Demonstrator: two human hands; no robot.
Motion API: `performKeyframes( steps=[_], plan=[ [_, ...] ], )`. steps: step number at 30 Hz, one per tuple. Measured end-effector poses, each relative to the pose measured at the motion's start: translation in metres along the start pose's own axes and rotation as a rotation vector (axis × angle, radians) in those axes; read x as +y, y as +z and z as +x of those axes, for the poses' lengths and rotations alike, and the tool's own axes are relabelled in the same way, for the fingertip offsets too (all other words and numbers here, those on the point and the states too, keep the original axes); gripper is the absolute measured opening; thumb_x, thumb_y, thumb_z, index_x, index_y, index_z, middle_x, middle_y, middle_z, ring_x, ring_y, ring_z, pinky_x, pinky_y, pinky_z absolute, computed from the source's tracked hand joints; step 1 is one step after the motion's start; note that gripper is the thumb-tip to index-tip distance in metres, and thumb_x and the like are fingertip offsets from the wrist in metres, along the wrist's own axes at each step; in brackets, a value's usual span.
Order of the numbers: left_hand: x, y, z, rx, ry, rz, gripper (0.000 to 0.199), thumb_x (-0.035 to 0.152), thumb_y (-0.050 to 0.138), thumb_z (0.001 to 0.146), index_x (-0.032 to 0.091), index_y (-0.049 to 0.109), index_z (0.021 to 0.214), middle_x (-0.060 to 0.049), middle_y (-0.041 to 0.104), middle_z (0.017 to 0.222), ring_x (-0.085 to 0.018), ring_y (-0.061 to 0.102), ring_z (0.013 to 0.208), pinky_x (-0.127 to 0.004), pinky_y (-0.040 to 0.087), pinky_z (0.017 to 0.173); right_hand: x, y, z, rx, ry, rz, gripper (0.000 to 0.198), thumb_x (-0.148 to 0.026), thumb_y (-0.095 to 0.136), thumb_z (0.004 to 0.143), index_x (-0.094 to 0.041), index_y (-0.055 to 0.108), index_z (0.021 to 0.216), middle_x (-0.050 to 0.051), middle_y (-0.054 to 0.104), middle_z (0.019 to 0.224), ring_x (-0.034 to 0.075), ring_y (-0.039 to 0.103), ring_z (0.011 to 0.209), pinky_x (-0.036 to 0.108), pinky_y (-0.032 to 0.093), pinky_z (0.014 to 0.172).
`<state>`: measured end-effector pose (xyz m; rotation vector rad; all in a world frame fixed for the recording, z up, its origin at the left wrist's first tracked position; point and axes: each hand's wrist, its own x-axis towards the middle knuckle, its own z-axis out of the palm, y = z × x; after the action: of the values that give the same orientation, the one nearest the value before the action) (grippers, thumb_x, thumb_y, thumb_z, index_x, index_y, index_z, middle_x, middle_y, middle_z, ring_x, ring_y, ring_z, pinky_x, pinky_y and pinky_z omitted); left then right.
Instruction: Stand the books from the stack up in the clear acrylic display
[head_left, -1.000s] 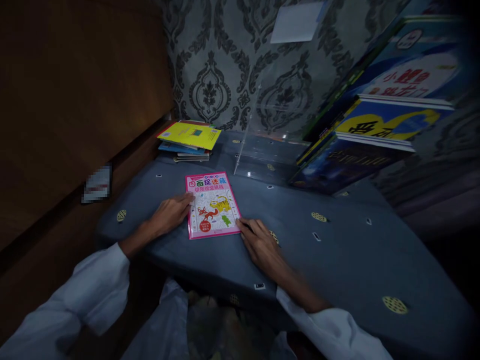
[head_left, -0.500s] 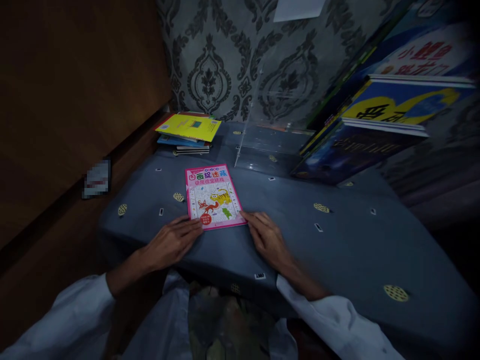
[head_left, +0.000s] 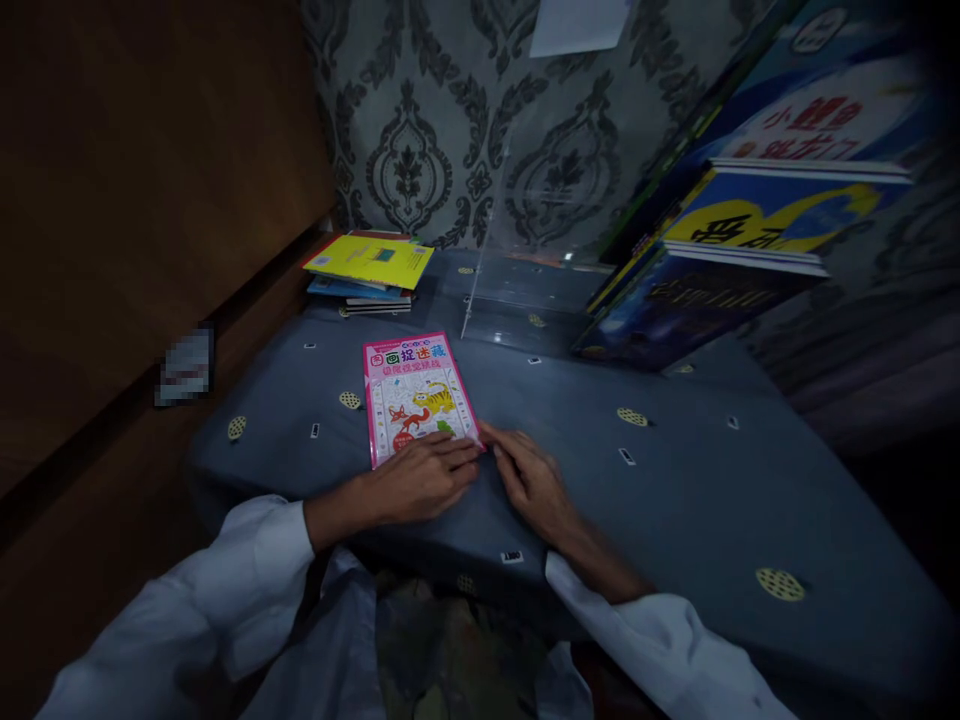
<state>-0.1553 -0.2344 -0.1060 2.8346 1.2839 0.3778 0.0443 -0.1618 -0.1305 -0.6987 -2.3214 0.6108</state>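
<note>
A pink-bordered children's picture book (head_left: pixel 409 390), with a tiger and a fox on its cover, lies face up near the table's front edge. Across its lower edge rests my left hand (head_left: pixel 431 475), fingers stretched out and pointing right, hiding the bottom of the cover. My right hand (head_left: pixel 529 470) is at the lower right corner, its fingers closed together on that corner. The fingertips of both hands are close to each other there, and exactly how the right thumb sits is hard to see.
A stack of books (head_left: pixel 371 265) with a yellow one on top sits at the back left. Large picture books (head_left: pixel 690 290) stand upright at the back right, beside a clear plastic stand (head_left: pixel 517 300). Dark blue patterned cloth (head_left: pixel 675 510) covers the table; a wooden panel (head_left: pixel 150 180) rises at left.
My left hand has slid right from the book's lower left corner, across its bottom edge toward my right hand. My right hand stays at the lower right corner. The view has shifted slightly.
</note>
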Motion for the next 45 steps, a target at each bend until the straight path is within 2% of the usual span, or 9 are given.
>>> performKeyframes(
  steps=[9, 14, 20, 25, 30, 33, 38, 42, 45],
  plan=[
    [-0.018, -0.014, 0.006, -0.009, -0.049, -0.132, 0.026, 0.019, 0.048, 0.098, 0.018, 0.06, 0.12, -0.008, 0.068, 0.125, -0.019, 0.063, 0.118, -0.033, 0.048, 0.103, -0.002, 0.0, 0.001, -0.004, -0.031, -0.024, 0.043, -0.019, 0.04, 0.099, -0.027, 0.054, 0.139, 0.007, 0.072, 0.098, 0.023, 0.066, 0.089, 0.041, 0.057, 0.083],
    [-0.059, -0.018, 0.005, -0.017, -0.233, -0.125, 0.026, 0.021, 0.045, 0.099, 0.023, 0.062, 0.118, -0.006, 0.068, 0.124, -0.02, 0.064, 0.116, -0.034, 0.05, 0.1, -0.004, 0.0, 0.002, 0.005, -0.04, -0.042, 0.039, -0.018, 0.043, 0.099, -0.025, 0.059, 0.134, 0.006, 0.069, 0.089, 0.022, 0.064, 0.084, 0.041, 0.056, 0.081],
    [-0.115, -0.028, -0.002, -0.041, -0.51, -0.02, 0.032, 0.02, 0.043, 0.098, 0.02, 0.061, 0.124, -0.009, 0.067, 0.127, -0.024, 0.064, 0.117, -0.037, 0.049, 0.101, -0.004, -0.001, 0.002, 0.0, -0.065, -0.039, 0.038, -0.016, 0.043, 0.098, -0.024, 0.06, 0.132, 0.006, 0.068, 0.088, 0.022, 0.064, 0.084, 0.04, 0.056, 0.08],
    [-0.134, -0.038, 0.001, -0.071, -0.661, 0.067, 0.032, 0.021, 0.043, 0.097, 0.021, 0.06, 0.124, -0.009, 0.068, 0.125, -0.025, 0.066, 0.112, -0.035, 0.051, 0.095, -0.005, -0.002, 0.003, 0.0, -0.075, -0.035, 0.036, -0.014, 0.044, 0.097, -0.024, 0.062, 0.127, 0.006, 0.068, 0.087, 0.022, 0.062, 0.082, 0.038, 0.054, 0.077],
    [-0.138, -0.032, 0.021, -0.093, -0.623, 0.125, 0.029, 0.02, 0.041, 0.098, 0.016, 0.059, 0.12, -0.014, 0.067, 0.123, -0.026, 0.068, 0.106, -0.036, 0.052, 0.09, -0.003, 0.0, 0.003, -0.005, -0.067, -0.018, 0.038, -0.014, 0.044, 0.097, -0.025, 0.062, 0.129, 0.005, 0.068, 0.088, 0.021, 0.063, 0.082, 0.04, 0.054, 0.082],
    [-0.148, -0.021, 0.034, -0.069, -0.559, 0.091, 0.034, 0.019, 0.04, 0.098, 0.015, 0.055, 0.128, -0.014, 0.064, 0.131, -0.025, 0.064, 0.117, -0.035, 0.048, 0.099, -0.001, 0.0, 0.002, 0.0, -0.067, -0.006, 0.039, -0.013, 0.044, 0.097, -0.026, 0.062, 0.13, 0.005, 0.069, 0.09, 0.021, 0.064, 0.083, 0.041, 0.054, 0.085],
    [-0.163, -0.003, 0.048, -0.08, -0.445, 0.043, 0.049, 0.011, 0.039, 0.094, 0.012, 0.045, 0.143, -0.016, 0.045, 0.152, -0.023, 0.044, 0.141, -0.036, 0.036, 0.114, 0.0, -0.001, 0.002, -0.02, -0.06, -0.014, 0.038, -0.013, 0.044, 0.097, -0.025, 0.063, 0.128, 0.006, 0.068, 0.088, 0.021, 0.063, 0.082, 0.041, 0.054, 0.083],
    [-0.158, 0.001, 0.051, -0.11, -0.409, 0.034, 0.054, 0.009, 0.04, 0.092, 0.014, 0.044, 0.146, -0.014, 0.04, 0.155, -0.023, 0.036, 0.145, -0.043, 0.03, 0.117, 0.0, -0.001, 0.003, -0.02, -0.072, -0.019, 0.037, -0.013, 0.044, 0.097, -0.024, 0.064, 0.126, 0.006, 0.069, 0.087, 0.021, 0.062, 0.081, 0.04, 0.054, 0.08],
    [-0.145, -0.002, 0.05, -0.13, -0.348, 0.031, 0.054, 0.008, 0.041, 0.091, 0.017, 0.047, 0.144, -0.011, 0.043, 0.154, -0.021, 0.04, 0.143, -0.04, 0.029, 0.118, 0.0, 0.0, 0.003, -0.01, -0.073, -0.015, 0.037, -0.013, 0.045, 0.096, -0.024, 0.064, 0.126, 0.006, 0.068, 0.087, 0.022, 0.062, 0.082, 0.038, 0.054, 0.077]
  ],
)
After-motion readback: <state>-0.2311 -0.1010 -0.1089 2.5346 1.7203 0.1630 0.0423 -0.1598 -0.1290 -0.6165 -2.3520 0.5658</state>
